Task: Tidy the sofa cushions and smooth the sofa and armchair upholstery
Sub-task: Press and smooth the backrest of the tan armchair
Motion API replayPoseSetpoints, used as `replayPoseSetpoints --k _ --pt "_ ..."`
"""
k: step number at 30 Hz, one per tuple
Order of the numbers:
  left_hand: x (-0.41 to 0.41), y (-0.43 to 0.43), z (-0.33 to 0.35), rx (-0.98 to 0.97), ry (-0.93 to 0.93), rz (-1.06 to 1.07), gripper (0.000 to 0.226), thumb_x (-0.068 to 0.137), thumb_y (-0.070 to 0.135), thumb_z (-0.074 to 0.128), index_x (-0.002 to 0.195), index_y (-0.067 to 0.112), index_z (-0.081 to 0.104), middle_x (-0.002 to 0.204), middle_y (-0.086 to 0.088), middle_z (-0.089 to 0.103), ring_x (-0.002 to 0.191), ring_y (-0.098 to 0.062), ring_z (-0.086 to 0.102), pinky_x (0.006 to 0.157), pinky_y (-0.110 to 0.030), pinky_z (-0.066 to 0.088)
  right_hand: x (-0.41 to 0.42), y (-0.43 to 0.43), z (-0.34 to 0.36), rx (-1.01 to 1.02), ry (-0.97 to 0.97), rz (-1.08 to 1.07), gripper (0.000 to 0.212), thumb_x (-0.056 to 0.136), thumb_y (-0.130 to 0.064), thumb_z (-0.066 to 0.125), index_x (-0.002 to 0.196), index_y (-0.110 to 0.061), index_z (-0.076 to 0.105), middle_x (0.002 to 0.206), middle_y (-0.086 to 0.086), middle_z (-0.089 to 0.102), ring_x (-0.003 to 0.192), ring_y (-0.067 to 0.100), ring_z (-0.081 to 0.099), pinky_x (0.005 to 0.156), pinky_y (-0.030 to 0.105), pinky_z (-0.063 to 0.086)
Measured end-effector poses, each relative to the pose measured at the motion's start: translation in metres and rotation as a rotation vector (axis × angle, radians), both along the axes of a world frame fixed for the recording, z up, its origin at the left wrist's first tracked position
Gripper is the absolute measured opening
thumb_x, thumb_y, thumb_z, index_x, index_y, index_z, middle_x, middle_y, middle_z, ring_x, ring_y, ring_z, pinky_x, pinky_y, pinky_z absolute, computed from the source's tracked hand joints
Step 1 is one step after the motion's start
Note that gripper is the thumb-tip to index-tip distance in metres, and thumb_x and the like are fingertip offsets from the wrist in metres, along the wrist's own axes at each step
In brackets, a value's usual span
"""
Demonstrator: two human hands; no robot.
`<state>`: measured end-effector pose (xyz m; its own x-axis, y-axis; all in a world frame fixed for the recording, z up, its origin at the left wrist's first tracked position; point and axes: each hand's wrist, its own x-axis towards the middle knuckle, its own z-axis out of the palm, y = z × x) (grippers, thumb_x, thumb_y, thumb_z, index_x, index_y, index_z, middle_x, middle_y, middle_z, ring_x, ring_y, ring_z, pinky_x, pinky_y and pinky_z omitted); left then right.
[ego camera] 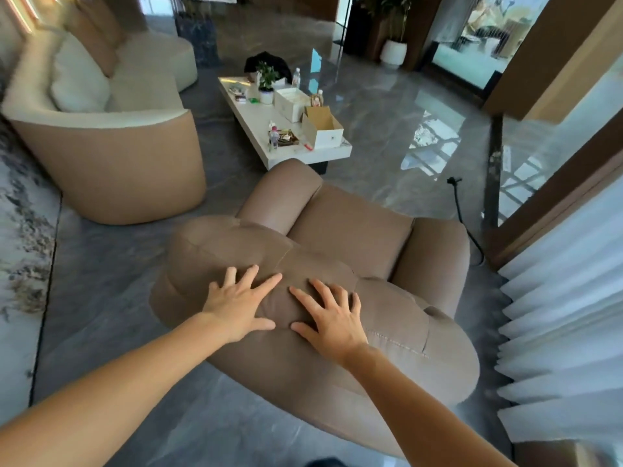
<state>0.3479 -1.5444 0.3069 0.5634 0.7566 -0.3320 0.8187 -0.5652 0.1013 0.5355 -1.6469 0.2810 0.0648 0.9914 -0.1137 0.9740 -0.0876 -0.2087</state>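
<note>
A brown leather armchair (350, 227) stands right in front of me, seen from behind its padded backrest. My left hand (239, 305) lies flat on the top of the backrest with the fingers spread. My right hand (332, 315) lies flat beside it, fingers spread too, a palm's width to the right. Neither hand holds anything. A curved cream and tan sofa (111, 156) stands at the left, with a white cushion (79, 77) and a tan cushion (97, 45) leaning against its back.
A long white coffee table (256, 123) beyond the armchair carries boxes, bottles and a small potted plant. White pleated curtains (566, 325) hang close on the right. A black cable (463, 217) trails over the glossy grey floor by the armchair's right arm.
</note>
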Motion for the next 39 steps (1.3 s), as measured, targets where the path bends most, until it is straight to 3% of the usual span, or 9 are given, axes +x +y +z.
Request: replayPoseSetpoints --k 10,17,21,25,28,34,39 --pt "0.181 -0.112 0.015 0.085 0.073 0.262 0.09 0.083 0.066 0.054 0.15 0.043 -0.001 0.161 -0.007 0.005 0.137 -0.039 0.015 0.102 -0.056 0.038 0.19 -0.095 0.003 0.177 -0.016 0.122 0.055 0.096 -0.062 0.026 0.149 -0.049 0.02 0.161 0.0 0.028 0.148 0.028 0.021 0.12 0.049 0.012" --pt "0.274 -0.147 0.025 0.105 -0.014 0.215 0.09 0.079 0.078 0.043 0.15 0.043 -0.001 0.162 -0.008 0.004 0.136 -0.042 0.015 0.103 -0.058 0.03 0.303 -0.122 0.017 0.082 0.03 -0.05 0.061 0.09 -0.071 0.017 0.148 -0.054 0.011 0.165 -0.003 0.011 0.149 0.031 0.001 0.118 0.055 0.0" --pt "0.29 -0.156 0.02 0.11 0.004 0.169 0.095 0.078 0.077 0.047 0.151 0.042 -0.004 0.163 -0.007 -0.005 0.142 -0.043 0.005 0.11 -0.062 0.02 0.329 -0.128 0.021 0.045 -0.011 -0.112 0.07 0.084 -0.078 0.018 0.148 -0.054 0.006 0.165 -0.001 0.005 0.148 0.037 -0.006 0.115 0.064 0.0" --pt "0.304 -0.164 0.016 0.024 0.013 0.214 0.1 0.079 0.07 0.056 0.151 0.04 -0.006 0.163 -0.006 -0.001 0.142 -0.042 0.009 0.108 -0.064 0.026 0.342 -0.131 0.02 -0.022 -0.03 -0.14 0.077 0.077 -0.084 0.023 0.145 -0.06 -0.003 0.165 -0.003 -0.002 0.146 0.045 -0.013 0.109 0.073 0.0" --pt "0.315 -0.167 0.01 -0.089 -0.017 0.341 0.102 0.077 0.064 0.065 0.149 0.047 -0.006 0.163 -0.001 -0.003 0.141 -0.04 0.014 0.105 -0.065 0.032 0.349 -0.13 0.022 -0.101 -0.065 -0.151 0.088 0.064 -0.094 0.016 0.143 -0.062 -0.007 0.165 -0.003 -0.006 0.142 0.052 -0.014 0.104 0.079 0.004" --pt "0.352 -0.181 -0.004 -0.203 -0.069 0.39 0.101 0.077 0.06 0.069 0.146 0.053 -0.005 0.163 -0.001 -0.011 0.145 -0.048 -0.003 0.107 -0.072 0.022 0.383 -0.143 0.032 -0.145 -0.148 -0.18 0.085 0.072 -0.089 0.029 0.146 -0.059 0.0 0.164 -0.001 0.0 0.142 0.051 -0.004 0.104 0.075 0.018" --pt "0.347 -0.174 -0.004 -0.21 -0.08 0.389 0.099 0.079 0.061 0.066 0.145 0.056 -0.007 0.163 0.002 -0.012 0.146 -0.046 -0.003 0.108 -0.072 0.02 0.381 -0.137 0.036 -0.152 -0.129 -0.175 0.082 0.075 -0.087 0.031 0.146 -0.058 0.001 0.163 0.0 -0.001 0.141 0.05 -0.003 0.104 0.075 0.018"
